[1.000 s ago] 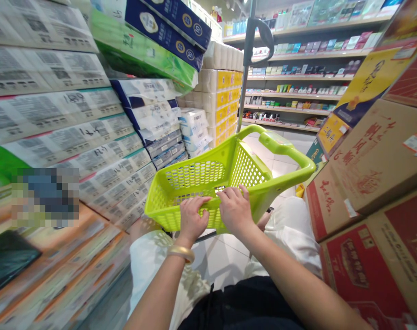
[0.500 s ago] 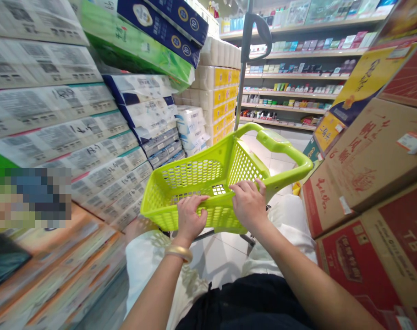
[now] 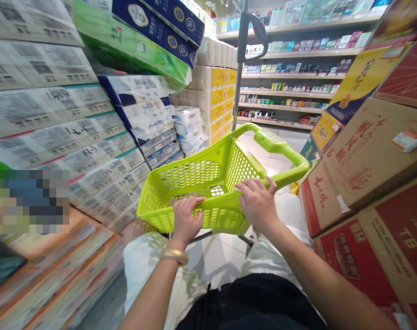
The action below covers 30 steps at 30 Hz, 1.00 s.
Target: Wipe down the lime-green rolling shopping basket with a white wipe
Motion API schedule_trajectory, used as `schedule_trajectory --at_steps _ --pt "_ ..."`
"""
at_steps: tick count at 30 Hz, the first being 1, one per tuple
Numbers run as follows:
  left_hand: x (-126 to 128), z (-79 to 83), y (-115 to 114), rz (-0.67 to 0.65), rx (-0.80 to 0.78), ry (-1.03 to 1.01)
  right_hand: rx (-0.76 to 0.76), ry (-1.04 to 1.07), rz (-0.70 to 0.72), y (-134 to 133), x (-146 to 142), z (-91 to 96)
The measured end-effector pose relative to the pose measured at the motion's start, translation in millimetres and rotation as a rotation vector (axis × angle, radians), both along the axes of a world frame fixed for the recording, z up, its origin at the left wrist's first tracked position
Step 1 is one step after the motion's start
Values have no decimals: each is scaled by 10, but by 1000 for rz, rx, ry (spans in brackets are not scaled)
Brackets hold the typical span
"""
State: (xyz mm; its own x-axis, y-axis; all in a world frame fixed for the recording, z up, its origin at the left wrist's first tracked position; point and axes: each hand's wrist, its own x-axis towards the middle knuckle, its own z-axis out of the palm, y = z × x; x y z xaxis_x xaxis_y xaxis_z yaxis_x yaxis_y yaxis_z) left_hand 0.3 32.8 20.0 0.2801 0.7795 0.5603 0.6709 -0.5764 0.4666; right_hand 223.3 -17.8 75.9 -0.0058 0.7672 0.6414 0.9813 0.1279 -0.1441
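Observation:
A lime-green plastic shopping basket (image 3: 191, 176) with mesh walls and a curved handle (image 3: 279, 146) hangs in front of me, with nothing inside it. My left hand (image 3: 185, 219) grips the basket's near rim, fingers curled over the edge; a gold bangle circles that wrist. My right hand (image 3: 258, 201) holds the same rim farther right, at the near right corner, fingers wrapped over it. A tall grey pull handle (image 3: 244, 43) rises behind the basket.
Stacked packs of tissue and toilet paper (image 3: 91, 119) wall the left side. Brown and red cartons (image 3: 373, 183) are piled on the right. Shelves of small goods (image 3: 291, 68) cross the far end of the narrow tiled aisle (image 3: 215, 256).
My right hand slid right along the near rim, away from my left hand, to the basket's corner. The basket shifted slightly left and down in view.

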Motion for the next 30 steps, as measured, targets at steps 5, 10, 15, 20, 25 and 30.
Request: schedule_trajectory --at_steps 5,10,15,20,25,30 --pt "27 18 -13 -4 -10 -3 119 -9 -171 -44 572 195" --pt "52 10 -19 18 -16 -3 137 11 -166 -20 561 181" --pt "28 8 5 36 -34 11 61 -3 -47 -20 181 65" --pt "16 45 12 28 -56 19 69 47 -30 -27 362 142" --pt "49 58 28 46 -62 23 145 76 -184 -1 748 281" --pt "18 88 65 52 -78 69 145 30 -187 3 713 290"
